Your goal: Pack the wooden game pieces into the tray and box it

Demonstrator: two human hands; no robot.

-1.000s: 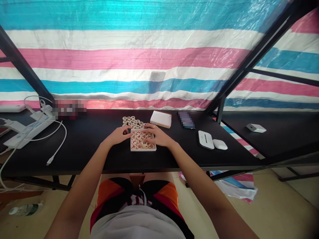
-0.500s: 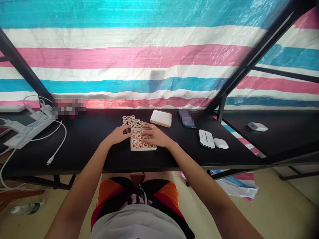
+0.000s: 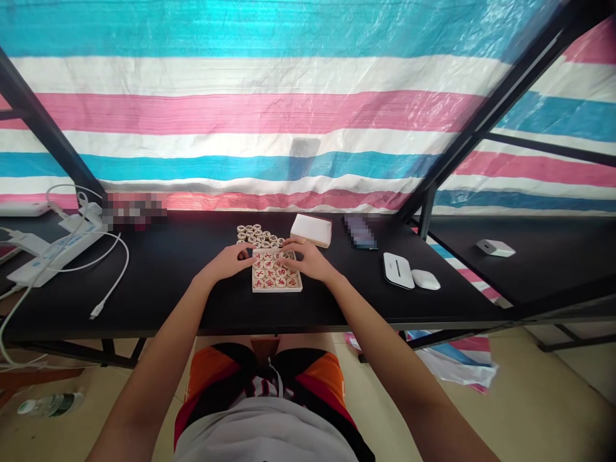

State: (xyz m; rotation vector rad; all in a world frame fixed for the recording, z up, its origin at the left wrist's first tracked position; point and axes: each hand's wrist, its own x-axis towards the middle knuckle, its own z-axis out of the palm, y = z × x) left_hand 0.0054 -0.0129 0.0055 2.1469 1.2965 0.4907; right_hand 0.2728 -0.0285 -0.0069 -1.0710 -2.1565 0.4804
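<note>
The shallow white box (image 3: 277,290) sits on the black bench (image 3: 163,285), holding rows of round red-marked pieces (image 3: 270,282). At its far left corner is the left hand (image 3: 226,262), fingers curled; I can't tell whether it grips the rim. The right hand (image 3: 310,262) reaches over the far right pieces, and I can't make out whether it pinches one. Just beyond the box, loose pieces (image 3: 255,235) cluster beside a white-topped case (image 3: 311,228).

Glossy plastic sheeting (image 3: 240,115), smooth matt desk (image 3: 158,273)
</note>
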